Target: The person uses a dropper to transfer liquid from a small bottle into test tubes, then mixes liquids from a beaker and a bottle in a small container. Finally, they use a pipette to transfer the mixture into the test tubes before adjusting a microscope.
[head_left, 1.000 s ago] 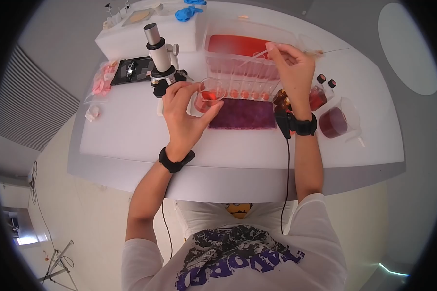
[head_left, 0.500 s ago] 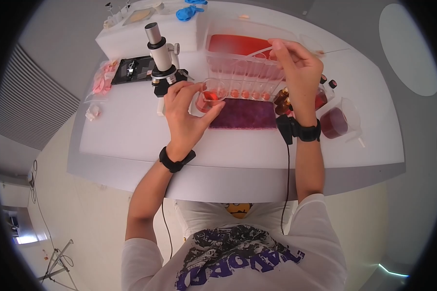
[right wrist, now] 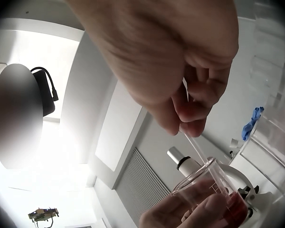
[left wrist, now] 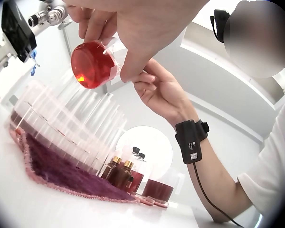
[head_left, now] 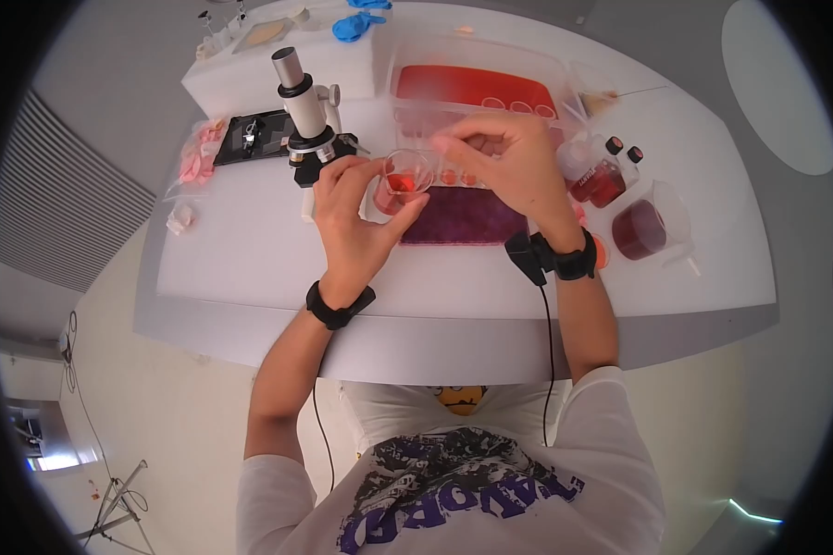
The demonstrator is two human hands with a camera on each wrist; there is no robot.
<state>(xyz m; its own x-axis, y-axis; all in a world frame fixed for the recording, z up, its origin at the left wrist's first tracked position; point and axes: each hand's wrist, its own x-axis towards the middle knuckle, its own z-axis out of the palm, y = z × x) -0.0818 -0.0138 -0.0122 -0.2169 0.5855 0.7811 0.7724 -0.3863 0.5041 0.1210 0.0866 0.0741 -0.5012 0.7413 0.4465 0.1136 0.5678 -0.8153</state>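
My left hand (head_left: 347, 217) grips a small glass beaker (head_left: 396, 192) of red liquid between thumb and fingers, raised over the table. In the left wrist view the beaker is tilted, its red base showing. My right hand (head_left: 518, 166) pinches a thin clear pipette (right wrist: 197, 149). In the right wrist view the pipette slants down through the beaker's mouth; its upper part is hidden by the hand. Behind the hands stands a row of clear test tubes (left wrist: 92, 111), with red at the bottom of some. A purple cloth (head_left: 463, 217) lies in front of them.
A microscope (head_left: 307, 116) stands left of the beaker. A clear tub (head_left: 416, 111) of red liquid is behind the tubes. To the right are black-capped red bottles (head_left: 607, 185), amber bottles (left wrist: 121, 175) and a jug (head_left: 639, 231) of dark red liquid. Blue gloves (head_left: 354, 26) lie at the back.
My right hand first drew slightly right above the test tubes, then came left and down with the pipette to the beaker. The left hand and beaker have stayed nearly still.
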